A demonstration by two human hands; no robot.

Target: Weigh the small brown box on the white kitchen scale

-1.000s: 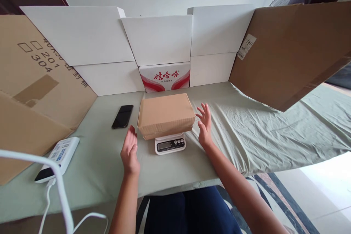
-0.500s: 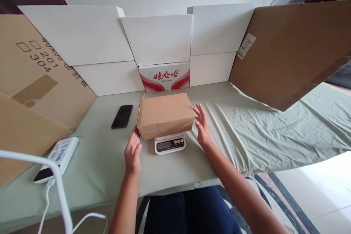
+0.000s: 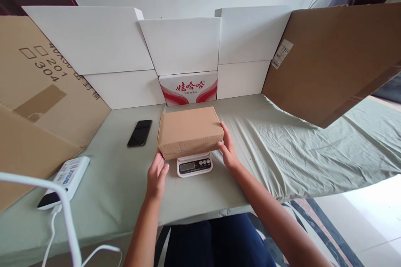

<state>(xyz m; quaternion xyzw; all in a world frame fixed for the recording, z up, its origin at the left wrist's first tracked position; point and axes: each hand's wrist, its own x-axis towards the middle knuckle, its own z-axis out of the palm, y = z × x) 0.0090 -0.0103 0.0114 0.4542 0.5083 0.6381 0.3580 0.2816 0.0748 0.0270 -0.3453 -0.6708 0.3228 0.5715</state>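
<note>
**Both hands flank the brown box on the scale**

A closed brown cardboard box (image 3: 189, 130) rests on a small digital scale (image 3: 194, 164), whose display and buttons stick out from under the box's near edge. The box's long axis runs left to right across the person's view, so its two short ends face the two hands.

The left hand (image 3: 158, 175) sits at the near left corner, fingers (image 3: 159, 159) loosely together and extended, their tips at or just under the bottom edge of the box. The right hand (image 3: 228, 150) lies along the right short end, fingers (image 3: 224, 130) straight and close together, flat against that side. Neither hand curls around the box; they bracket it from opposite ends with open palms facing inward. The right hand reaches further along the box; the left stays nearer the person's body.

A dark phone (image 3: 139, 132) lies on the green cloth (image 3: 282, 146) left of the box, well apart. A white power bank (image 3: 64, 181) sits near the left edge.
</note>
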